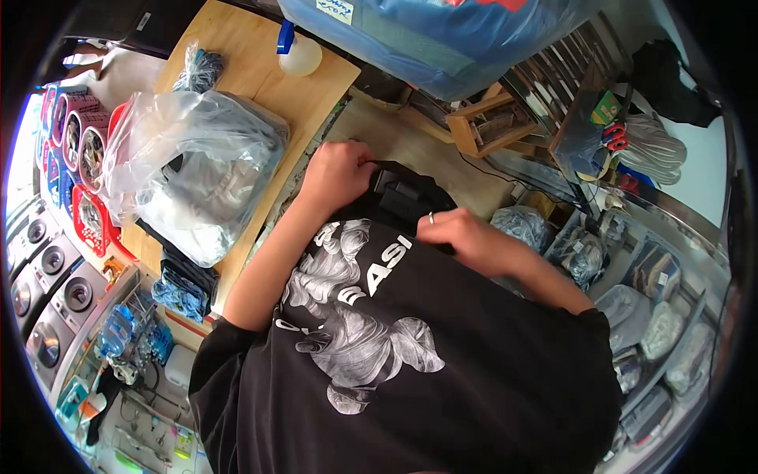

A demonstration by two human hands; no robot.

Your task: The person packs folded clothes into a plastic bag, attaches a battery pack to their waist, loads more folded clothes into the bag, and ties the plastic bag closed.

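At the waist, in front of the black T-shirt, the right hand is curled, its hold not determinable; the left hand is closed, fingertips pinching the edge of a black item located between both hands, beyond the right edge of the table. A filled clear plastic bag rests along that edge; a spray bottle occupies the far right corner.

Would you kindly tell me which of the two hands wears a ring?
The right hand: it wears a ring, while the left hand shows none.
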